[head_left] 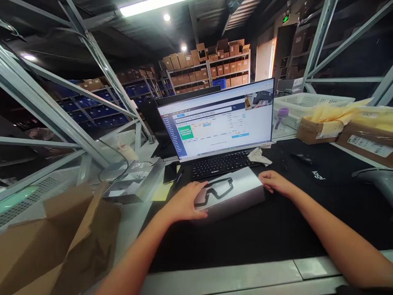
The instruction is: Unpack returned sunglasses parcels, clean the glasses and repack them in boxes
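A white cardboard box [242, 186] with a black outline of goggles printed on its top lies on the black desk mat, below the keyboard. My left hand [190, 200] grips its left end, with the thumb on the near side and the fingers over the top far edge. At the right end of the box is my right hand [273, 181], its fingers curled together against the corner. Whether those fingers pinch a flap or only press on the end is too small to tell. The contents of the box are hidden.
A monitor [215, 123] and black keyboard [221, 164] stand behind the box. A crumpled tissue [258, 156] and a mouse [302, 158] lie to the right. An open brown carton [95, 233] is at left; a grey box [138, 180] sits behind it. Packages [365, 131] line the right.
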### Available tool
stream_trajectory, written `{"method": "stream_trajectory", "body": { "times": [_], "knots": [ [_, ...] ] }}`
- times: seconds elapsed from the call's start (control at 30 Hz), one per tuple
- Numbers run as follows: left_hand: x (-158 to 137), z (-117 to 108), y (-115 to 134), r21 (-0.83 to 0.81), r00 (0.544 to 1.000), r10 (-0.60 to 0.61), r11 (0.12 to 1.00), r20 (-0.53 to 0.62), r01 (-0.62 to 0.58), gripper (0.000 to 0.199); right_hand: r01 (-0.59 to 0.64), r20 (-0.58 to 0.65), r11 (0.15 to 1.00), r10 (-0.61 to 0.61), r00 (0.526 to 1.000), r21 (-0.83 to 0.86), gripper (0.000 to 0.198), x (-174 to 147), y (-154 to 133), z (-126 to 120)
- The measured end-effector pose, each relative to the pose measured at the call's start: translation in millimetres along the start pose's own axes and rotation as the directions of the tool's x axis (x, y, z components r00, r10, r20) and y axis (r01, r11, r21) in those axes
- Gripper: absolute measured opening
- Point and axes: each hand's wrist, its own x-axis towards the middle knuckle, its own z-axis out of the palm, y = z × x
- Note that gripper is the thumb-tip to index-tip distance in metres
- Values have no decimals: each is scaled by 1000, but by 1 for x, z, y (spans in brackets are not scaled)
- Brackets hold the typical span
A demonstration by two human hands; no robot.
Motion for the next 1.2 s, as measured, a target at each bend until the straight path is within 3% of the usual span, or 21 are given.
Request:
{"method": "stream_trajectory", "body": {
  "times": [0.2,0.43,0.6,0.7,0.77,0.87,0.93,1.03,1.1,1.13,1.2],
  "knots": [
    [-7,10,2,-36,1000,9,999,-20,-10,101,-131,-11,986,130,991,-106,47,-18,12,-63],
    [-28,18,-4,-205,989,-63,978,-136,34,88,-216,88,954,239,967,-210,42,-22,17,-73],
    [-69,5,-46,-174,964,-72,984,-255,28,77,-224,98,947,252,963,-232,37,-22,17,-71],
    [-99,1,-81,-166,918,-164,980,-362,109,72,-206,103,947,237,966,-246,35,-26,14,-71],
    [-117,9,-95,-224,889,-242,961,-388,164,80,-171,123,953,206,971,-249,54,-32,10,-71],
    [-136,37,-96,-361,849,-360,906,-386,220,110,1,156,965,41,987,-260,117,-39,5,-64],
    [-141,59,-90,-421,829,-418,872,-371,250,125,85,145,965,-50,988,-246,134,-38,4,-53],
    [-143,81,-76,-492,747,-519,819,-416,296,125,46,80,983,-33,996,-178,129,-29,7,-33],
    [-144,82,-67,-555,674,-569,785,-471,275,117,49,-8,981,-51,999,-185,122,-21,12,-21],
    [-145,80,-62,-575,625,-587,777,-515,257,113,60,-65,975,-75,995,-212,119,-17,14,-16],
    [-148,69,-50,-563,479,-609,786,-632,257,105,58,-181,953,-117,976,-299,117,-10,19,-8]
  ]
}}
